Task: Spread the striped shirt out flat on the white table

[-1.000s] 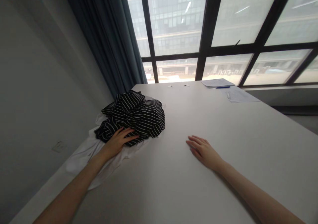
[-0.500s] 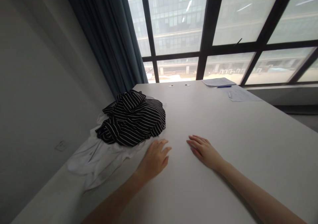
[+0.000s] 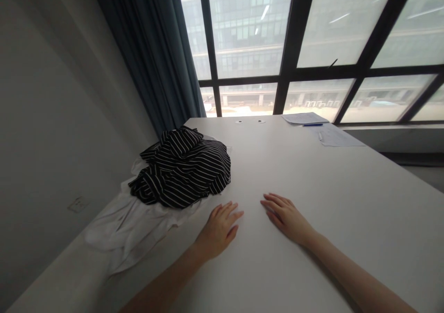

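Note:
My left hand (image 3: 220, 227) rests palm down on the white table (image 3: 277, 266), fingers spread, holding nothing. Just beyond it lies a crumpled heap of black cloth with thin white stripes (image 3: 189, 169), seemingly a garment. White cloth (image 3: 138, 229) spreads out under and in front of the striped piece, toward the left edge of the table. My right hand (image 3: 286, 215) lies flat on the tabletop to the right, its fingers stretched out and nothing in them. A gap of bare tabletop separates the two hands.
At the far right of the table are sheets of paper (image 3: 342, 136) and a blue pen (image 3: 313, 125). Two small round fittings (image 3: 261, 122) sit near the far edge. Behind stand a dark blue curtain (image 3: 156, 49) and a window with black frames (image 3: 286, 63). A wall runs along the left.
My left hand has shifted slightly right and toward me, settling on the table with its fingers a little more spread. My right hand and the cloth look almost the same; the view has tilted slightly.

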Available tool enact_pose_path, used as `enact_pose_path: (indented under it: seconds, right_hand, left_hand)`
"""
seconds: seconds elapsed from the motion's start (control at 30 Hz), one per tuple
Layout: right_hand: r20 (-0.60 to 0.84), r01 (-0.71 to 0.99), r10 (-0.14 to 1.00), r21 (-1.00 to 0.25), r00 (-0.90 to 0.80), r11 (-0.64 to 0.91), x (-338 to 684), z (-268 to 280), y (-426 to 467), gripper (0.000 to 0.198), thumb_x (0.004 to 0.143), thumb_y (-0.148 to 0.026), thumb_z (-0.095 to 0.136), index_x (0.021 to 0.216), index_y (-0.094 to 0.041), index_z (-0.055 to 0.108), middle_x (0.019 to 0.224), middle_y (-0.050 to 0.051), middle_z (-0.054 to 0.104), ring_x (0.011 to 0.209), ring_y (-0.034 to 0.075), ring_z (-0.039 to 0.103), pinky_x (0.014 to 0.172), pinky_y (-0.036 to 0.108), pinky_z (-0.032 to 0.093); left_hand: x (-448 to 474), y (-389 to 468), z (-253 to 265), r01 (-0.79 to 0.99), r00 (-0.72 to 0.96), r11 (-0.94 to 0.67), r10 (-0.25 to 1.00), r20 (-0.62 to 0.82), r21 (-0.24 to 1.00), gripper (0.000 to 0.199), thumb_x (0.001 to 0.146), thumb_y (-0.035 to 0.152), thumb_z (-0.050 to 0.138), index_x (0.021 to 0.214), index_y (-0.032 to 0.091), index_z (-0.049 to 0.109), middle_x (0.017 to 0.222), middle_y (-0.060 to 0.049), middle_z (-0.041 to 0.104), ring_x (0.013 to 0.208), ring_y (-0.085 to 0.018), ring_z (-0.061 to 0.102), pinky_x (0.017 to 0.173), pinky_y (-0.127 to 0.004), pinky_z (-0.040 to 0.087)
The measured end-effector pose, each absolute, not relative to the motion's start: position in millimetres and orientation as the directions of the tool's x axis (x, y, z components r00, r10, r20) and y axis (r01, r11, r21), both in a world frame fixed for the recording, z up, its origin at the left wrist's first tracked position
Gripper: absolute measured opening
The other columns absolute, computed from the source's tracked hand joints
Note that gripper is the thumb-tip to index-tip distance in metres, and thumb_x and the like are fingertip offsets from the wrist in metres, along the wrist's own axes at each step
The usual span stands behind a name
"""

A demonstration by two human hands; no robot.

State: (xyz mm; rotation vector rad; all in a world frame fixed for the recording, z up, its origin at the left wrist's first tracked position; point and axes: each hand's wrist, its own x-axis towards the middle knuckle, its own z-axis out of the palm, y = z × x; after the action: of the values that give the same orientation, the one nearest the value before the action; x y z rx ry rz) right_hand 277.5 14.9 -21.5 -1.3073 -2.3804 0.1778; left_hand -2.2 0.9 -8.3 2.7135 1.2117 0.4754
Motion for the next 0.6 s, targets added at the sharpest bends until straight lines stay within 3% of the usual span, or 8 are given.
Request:
enact_pose_path:
  seconds: [0.6]
  right_hand:
    - [0.322,0.767,0.819,-0.305,-0.475,0.564,278.1,-26.5,16.6,0.038,0.095,-0.031,0.041,0.13,-0.025,0.056,0.137,0.01,0.054,0.129,0.025,0.046,0.104,0.046,0.04]
  left_hand:
    - [-4.6,0.7,-9.6,0.693,0.625,-0.671,0.741,0.244,0.263,0.044,0.09,0.017,0.048,0.133,0.027,0.048,0.143,-0.007,0.046,0.135,-0.022,0.038,0.112,-0.046,0.029]
